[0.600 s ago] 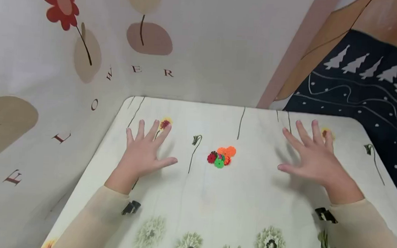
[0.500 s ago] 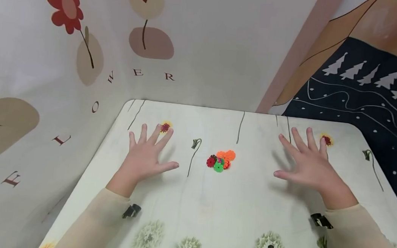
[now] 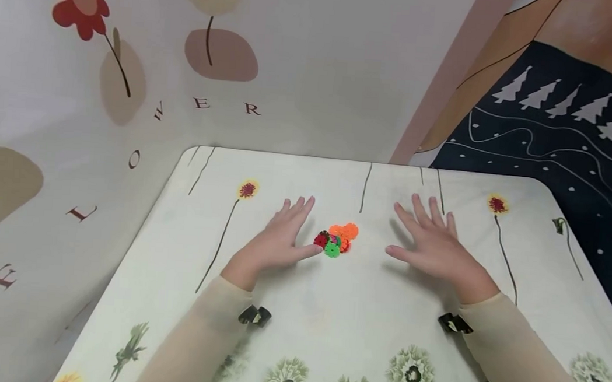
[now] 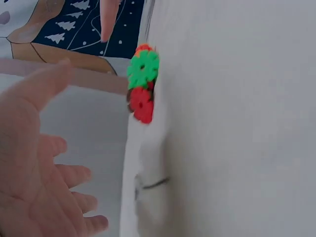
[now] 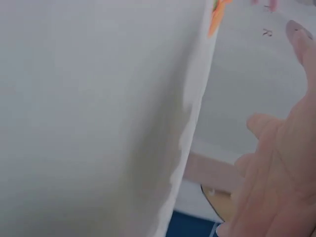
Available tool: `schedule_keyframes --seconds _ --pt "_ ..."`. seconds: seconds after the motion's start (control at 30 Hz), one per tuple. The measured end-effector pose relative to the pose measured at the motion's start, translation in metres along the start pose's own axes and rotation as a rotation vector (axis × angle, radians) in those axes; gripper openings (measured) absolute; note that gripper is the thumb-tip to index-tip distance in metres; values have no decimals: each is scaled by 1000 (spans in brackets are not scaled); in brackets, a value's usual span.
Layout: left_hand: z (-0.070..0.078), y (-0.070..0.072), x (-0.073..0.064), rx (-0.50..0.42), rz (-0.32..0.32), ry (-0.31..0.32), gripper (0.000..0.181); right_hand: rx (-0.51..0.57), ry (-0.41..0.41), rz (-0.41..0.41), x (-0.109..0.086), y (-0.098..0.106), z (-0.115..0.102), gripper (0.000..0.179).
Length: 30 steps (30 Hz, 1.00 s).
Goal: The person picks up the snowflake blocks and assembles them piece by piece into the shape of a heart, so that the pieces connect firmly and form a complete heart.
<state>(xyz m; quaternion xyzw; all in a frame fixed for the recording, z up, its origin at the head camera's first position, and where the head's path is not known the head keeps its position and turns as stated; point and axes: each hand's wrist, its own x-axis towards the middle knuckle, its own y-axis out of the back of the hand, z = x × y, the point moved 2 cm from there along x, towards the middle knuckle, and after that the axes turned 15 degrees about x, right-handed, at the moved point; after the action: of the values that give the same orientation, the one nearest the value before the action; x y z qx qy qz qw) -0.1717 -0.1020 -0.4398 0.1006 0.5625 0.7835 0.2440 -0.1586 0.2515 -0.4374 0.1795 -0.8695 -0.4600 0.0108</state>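
Observation:
A small pile of flower-shaped plastic discs [image 3: 332,250] lies mid-table in the head view, in orange, green, red and dark red, with a bit of pink. My left hand [image 3: 277,239] hovers just left of the pile, its thumb tip beside the red disc; whether it touches cannot be told. In the left wrist view a green disc [image 4: 143,69] and a red disc [image 4: 141,104] show beyond that thumb. To the pile's right, my right hand [image 3: 434,245] is held with fingers spread, apart from the discs. An orange disc [image 5: 217,17] peeks in at the right wrist view's top. Neither hand holds anything.
The table [image 3: 330,309] has a white cover printed with flowers and stems. Behind and to the left hangs a pale wall cloth [image 3: 344,88] with printed letters and flowers. A dark cloth with white trees [image 3: 551,136] is at the right.
Both hands have moved inward toward the pile, the left one farther and now turned with its fingers closer together. The discs stay where they were on the table.

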Motion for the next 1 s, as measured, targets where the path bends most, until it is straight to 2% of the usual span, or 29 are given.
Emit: schedule_keyframes --seconds 0.13,0.2,0.3,0.4,0.5,0.63,0.8,1.0 --pt "1 -16 9 -85 -4 4 91 88 32 28 12 -13 -7 94" --pt "2 -22 12 -109 5 11 84 137 45 67 17 -20 -8 93" --pt "1 -28 11 -130 45 28 73 244 65 179 29 -34 -12 82" --pt "-4 -35 8 -147 80 42 65 344 77 317 41 -51 -20 59" --pt "-8 -43 5 -162 109 40 59 418 83 393 49 -64 -29 43" --pt "-9 -48 5 -146 175 47 51 469 99 380 55 -76 -39 35" --pt "-7 -52 7 -109 242 72 40 451 152 324 56 -86 -43 30" --pt "-2 -57 11 -58 318 35 32 413 211 320 52 -87 -38 28"
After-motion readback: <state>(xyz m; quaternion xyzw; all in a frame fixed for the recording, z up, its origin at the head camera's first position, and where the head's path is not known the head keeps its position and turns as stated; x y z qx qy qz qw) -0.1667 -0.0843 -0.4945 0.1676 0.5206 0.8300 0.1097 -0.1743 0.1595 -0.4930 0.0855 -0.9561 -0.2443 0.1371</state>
